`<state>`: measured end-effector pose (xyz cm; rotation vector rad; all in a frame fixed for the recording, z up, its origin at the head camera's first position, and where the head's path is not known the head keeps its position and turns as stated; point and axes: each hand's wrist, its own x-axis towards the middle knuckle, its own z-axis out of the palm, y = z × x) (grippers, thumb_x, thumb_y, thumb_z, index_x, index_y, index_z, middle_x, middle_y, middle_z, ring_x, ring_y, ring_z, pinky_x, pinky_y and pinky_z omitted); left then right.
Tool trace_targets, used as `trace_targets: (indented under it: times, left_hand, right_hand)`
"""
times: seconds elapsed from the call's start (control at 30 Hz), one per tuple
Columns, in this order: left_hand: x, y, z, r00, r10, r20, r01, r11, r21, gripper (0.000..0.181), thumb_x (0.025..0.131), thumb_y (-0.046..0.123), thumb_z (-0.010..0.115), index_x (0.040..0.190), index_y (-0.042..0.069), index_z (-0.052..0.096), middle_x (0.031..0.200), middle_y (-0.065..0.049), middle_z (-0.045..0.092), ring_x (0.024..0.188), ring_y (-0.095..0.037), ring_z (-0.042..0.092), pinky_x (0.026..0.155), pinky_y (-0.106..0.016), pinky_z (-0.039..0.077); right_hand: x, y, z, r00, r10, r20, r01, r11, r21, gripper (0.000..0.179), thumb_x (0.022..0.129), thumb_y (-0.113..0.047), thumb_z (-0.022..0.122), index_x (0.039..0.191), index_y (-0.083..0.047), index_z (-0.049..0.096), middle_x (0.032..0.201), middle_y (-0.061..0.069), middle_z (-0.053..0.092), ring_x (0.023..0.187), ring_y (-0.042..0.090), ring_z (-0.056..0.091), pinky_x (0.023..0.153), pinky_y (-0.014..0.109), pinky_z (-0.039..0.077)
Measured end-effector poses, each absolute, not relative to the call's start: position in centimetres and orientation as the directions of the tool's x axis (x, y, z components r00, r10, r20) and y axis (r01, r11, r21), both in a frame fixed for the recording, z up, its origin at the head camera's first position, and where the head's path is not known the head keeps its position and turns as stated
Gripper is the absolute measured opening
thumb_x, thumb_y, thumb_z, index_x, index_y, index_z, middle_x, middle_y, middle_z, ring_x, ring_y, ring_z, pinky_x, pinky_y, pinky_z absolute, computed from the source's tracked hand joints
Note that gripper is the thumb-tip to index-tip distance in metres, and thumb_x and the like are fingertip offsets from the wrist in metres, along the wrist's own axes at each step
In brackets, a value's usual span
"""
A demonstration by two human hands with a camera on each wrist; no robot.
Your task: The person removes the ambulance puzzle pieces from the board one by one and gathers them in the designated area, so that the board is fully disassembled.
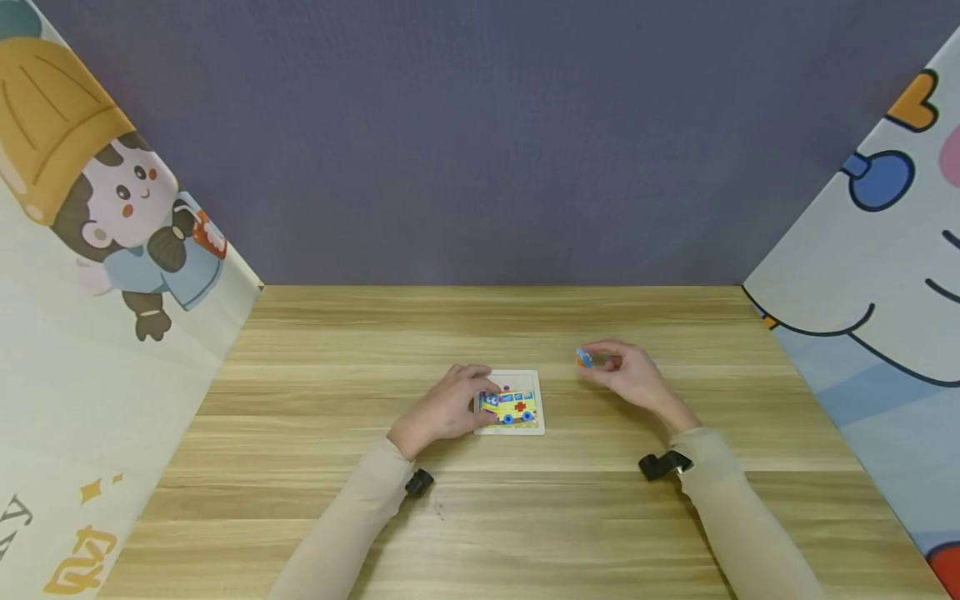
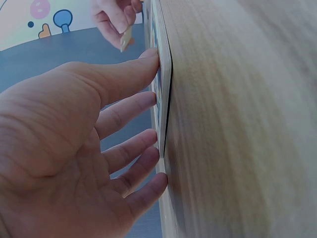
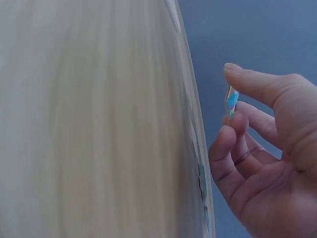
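A square puzzle board point(image 1: 531, 431) with a pale frame lies on the table, showing a yellow ambulance picture point(image 1: 517, 407). My left hand point(image 1: 447, 406) rests on its left side, thumb and fingertips touching the board. The left wrist view shows the relaxed, spread fingers point(image 2: 131, 153) of that hand against the board edge point(image 2: 166, 94). To the right of the board and above the table, my right hand point(image 1: 633, 379) pinches a small blue and orange puzzle piece point(image 1: 583, 358) between thumb and fingers. This piece point(image 3: 231, 100) appears tilted on edge in the right wrist view.
Small colourful pieces point(image 3: 202, 181) lie on the table beyond my right hand, seen nearly edge-on. A dark wall point(image 1: 495, 150) stands behind the wooden table point(image 1: 480, 525). Printed cartoon panels point(image 1: 180, 358) flank both sides.
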<state>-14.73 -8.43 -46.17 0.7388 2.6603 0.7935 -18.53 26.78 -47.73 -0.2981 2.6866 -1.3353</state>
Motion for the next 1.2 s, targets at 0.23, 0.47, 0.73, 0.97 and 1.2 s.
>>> trace_targets:
  times: [0.23,0.47,0.73,0.97,1.2]
  left_hand:
    - [-14.8,-8.4,-46.1,-0.835,0.539,-0.108,0.392,0.723,0.569,0.048,0.096,0.032,0.08,0.141,0.016,0.07,0.167,-0.011,0.045,0.155,-0.036,0.038,0.129,-0.055,0.034]
    - [-14.8,-8.4,-46.2,-0.827,0.554,-0.101,0.408,0.713,0.57,0.046,0.097,0.03,0.079,0.14,0.014,0.07,0.166,-0.013,0.046,0.155,-0.038,0.039,0.129,-0.056,0.035]
    - [-14.9,-8.3,-46.2,-0.831,0.547,-0.102,0.402,0.716,0.571,0.045,0.097,0.03,0.08,0.138,0.014,0.071,0.166,-0.014,0.046,0.155,-0.037,0.038,0.129,-0.055,0.035]
    - [-14.9,-8.2,-46.2,-0.83,0.547,-0.113,0.396,0.719,0.571,0.045,0.098,0.031,0.079,0.139,0.015,0.071,0.167,-0.014,0.045,0.156,-0.037,0.037,0.129,-0.056,0.034]
    - [-14.9,-8.3,-46.1,-0.83,0.546,-0.116,0.39,0.716,0.578,0.045,0.097,0.03,0.08,0.139,0.014,0.071,0.167,-0.014,0.044,0.156,-0.038,0.036,0.129,-0.057,0.033]
  right_hand:
    - [-18.3,28.7,-47.3,-0.976,-0.219,-0.018,-0.125,0.619,-0.775,0.049,0.097,-0.032,0.08,0.139,-0.01,0.069,0.109,0.015,0.064,0.061,0.007,0.046,0.054,0.022,0.039]
    - [-18.2,30.6,-47.4,-0.981,-0.195,0.003,-0.134,0.665,-0.734,0.05,0.098,-0.036,0.079,0.14,-0.011,0.069,0.129,0.015,0.065,0.06,0.007,0.048,0.052,0.024,0.04]
    - [-17.9,32.6,-47.2,-0.985,-0.171,-0.006,-0.114,0.683,-0.722,0.053,0.099,-0.035,0.078,0.142,-0.008,0.065,0.112,0.016,0.065,0.06,0.008,0.047,0.052,0.024,0.04]
    - [-17.9,34.6,-47.2,-0.991,-0.131,-0.023,-0.078,0.713,-0.697,0.056,0.098,-0.037,0.078,0.144,-0.008,0.064,0.072,-0.002,0.06,0.054,0.008,0.042,0.049,0.026,0.038]
    - [-17.9,36.4,-47.3,-0.992,-0.128,-0.016,-0.084,0.734,-0.674,0.058,0.1,-0.036,0.076,0.146,-0.004,0.061,0.107,0.016,0.073,0.051,0.008,0.039,0.048,0.027,0.037]
